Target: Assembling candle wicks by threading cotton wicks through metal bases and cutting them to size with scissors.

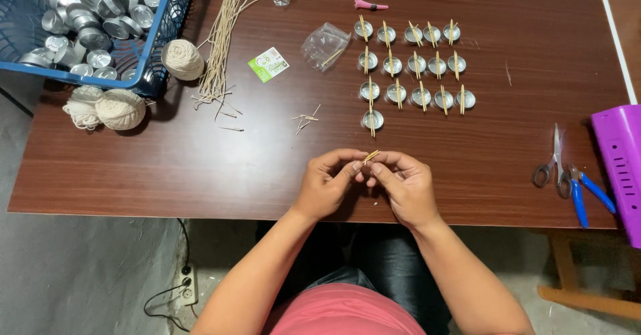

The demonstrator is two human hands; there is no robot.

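Both grips meet over the near edge of the brown surface [200, 168]: left hand [327, 185] and right hand [404, 188] pinch one small wooden stick [371, 155] between their fingertips. Rows of metal cups [414, 65] with sticks laid across stand at 12 o'clock from the hands, scissors [554, 165] at 3 o'clock, yarn balls [120, 108] at 10 o'clock

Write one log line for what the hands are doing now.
left hand: pinching small sticks | right hand: pinching same sticks | ahead: rows of metal cups with sticks across
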